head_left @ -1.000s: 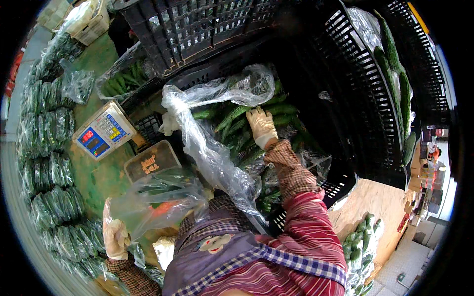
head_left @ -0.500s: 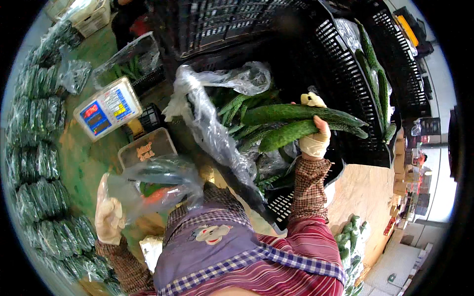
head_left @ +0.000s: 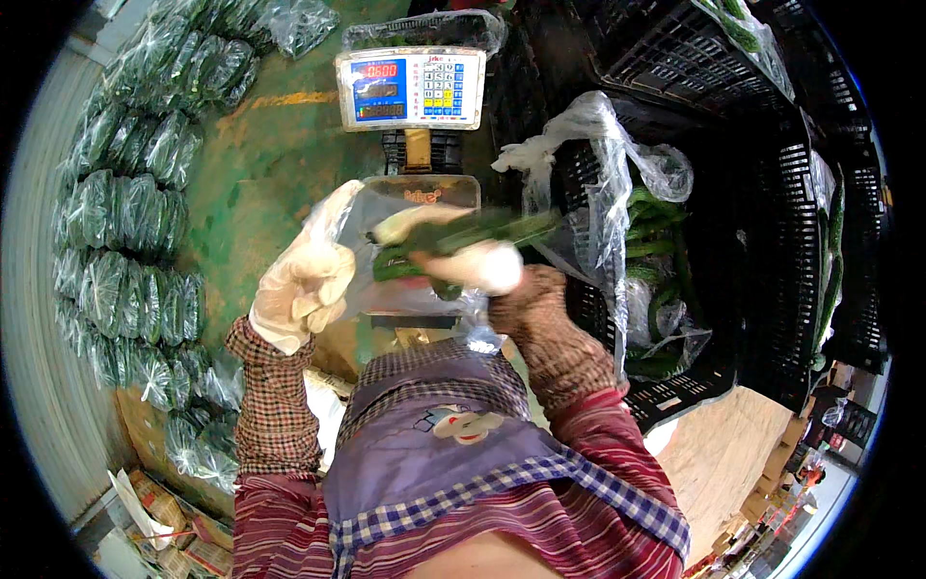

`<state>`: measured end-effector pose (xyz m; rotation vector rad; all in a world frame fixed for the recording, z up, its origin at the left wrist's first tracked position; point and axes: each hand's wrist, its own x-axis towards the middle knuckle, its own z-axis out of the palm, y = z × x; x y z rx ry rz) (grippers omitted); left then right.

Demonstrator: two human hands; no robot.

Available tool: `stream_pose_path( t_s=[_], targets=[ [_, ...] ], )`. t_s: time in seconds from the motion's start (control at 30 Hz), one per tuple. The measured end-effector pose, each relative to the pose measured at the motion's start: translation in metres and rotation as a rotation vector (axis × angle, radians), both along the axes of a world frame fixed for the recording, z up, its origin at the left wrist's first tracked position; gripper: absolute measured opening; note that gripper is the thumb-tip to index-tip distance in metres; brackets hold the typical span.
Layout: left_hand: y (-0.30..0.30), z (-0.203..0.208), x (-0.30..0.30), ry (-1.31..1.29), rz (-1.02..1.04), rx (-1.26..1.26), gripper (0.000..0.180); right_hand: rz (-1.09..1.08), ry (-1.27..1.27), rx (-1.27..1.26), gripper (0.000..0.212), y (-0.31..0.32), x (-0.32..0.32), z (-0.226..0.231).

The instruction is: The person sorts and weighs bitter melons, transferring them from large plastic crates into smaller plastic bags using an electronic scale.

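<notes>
My left hand (head_left: 309, 285), in a cream glove, pinches the edge of a clear plastic bag (head_left: 371, 212) in front of me. At the bag's mouth, my right hand (head_left: 477, 265) grips long green cucumbers (head_left: 516, 230); both are blurred by motion. More green shows through the film just below, but how many cucumbers are inside I cannot tell. Behind the bag lies the weighing pan (head_left: 453, 191) of a scale, whose display panel (head_left: 415, 89) stands just beyond. To the right, a black crate (head_left: 719, 372) lined with clear film (head_left: 610, 183) holds loose cucumbers (head_left: 656, 227).
Rows of bagged cucumbers (head_left: 130, 217) line the green floor (head_left: 231, 183) on the left. Further black crates (head_left: 666, 58) stand at the upper right. A wooden board (head_left: 723, 449) lies below the crate. Cardboard and papers (head_left: 169, 521) sit at the lower left.
My right hand has carried the cucumbers leftward from above the crate to the bag. My left hand has come up and inward with the bag. The view has turned left toward the scale.
</notes>
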<state>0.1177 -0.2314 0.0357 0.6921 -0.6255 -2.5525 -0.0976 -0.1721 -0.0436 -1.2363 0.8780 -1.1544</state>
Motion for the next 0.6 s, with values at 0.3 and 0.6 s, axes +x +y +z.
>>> stream_pose_path(
  t_s=[0.3,0.6],
  targets=[
    [0.008,-0.007,-0.008,-0.185,0.152,-0.065,0.075,0.09,1.144,0.317,0.069,-0.005,0.046,-0.096],
    [0.014,-0.023,-0.044,-0.164,0.175,-0.031,0.078,-0.903,1.145,0.194,0.016,0.114,-0.249,-0.026]
  ],
)
